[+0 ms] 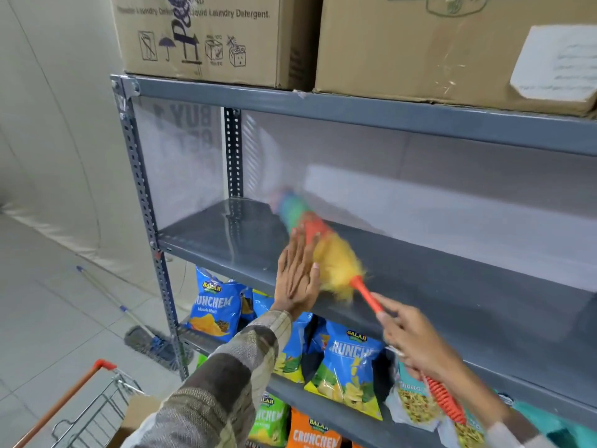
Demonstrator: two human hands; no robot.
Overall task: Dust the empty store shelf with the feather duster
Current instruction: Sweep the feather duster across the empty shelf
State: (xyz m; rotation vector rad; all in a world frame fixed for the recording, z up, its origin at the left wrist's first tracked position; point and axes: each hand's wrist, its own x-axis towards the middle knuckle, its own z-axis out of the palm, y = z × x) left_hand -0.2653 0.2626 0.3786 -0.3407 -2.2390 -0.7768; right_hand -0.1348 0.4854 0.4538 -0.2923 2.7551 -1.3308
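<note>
Right hand (416, 341) clamped on duster (323, 253) handle, left hand (297, 279) flat, fingers together, on shelf (452, 286): risk, sweep striking left hand

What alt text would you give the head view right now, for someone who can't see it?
A right hand holds a multicoloured feather duster by its orange handle, sweeping it across an empty grey shelf, its head motion-blurred. The left hand, open and flat, rests at the shelf's front edge beside the feathers. Cardboard boxes sit above and blue snack bags below.
</note>
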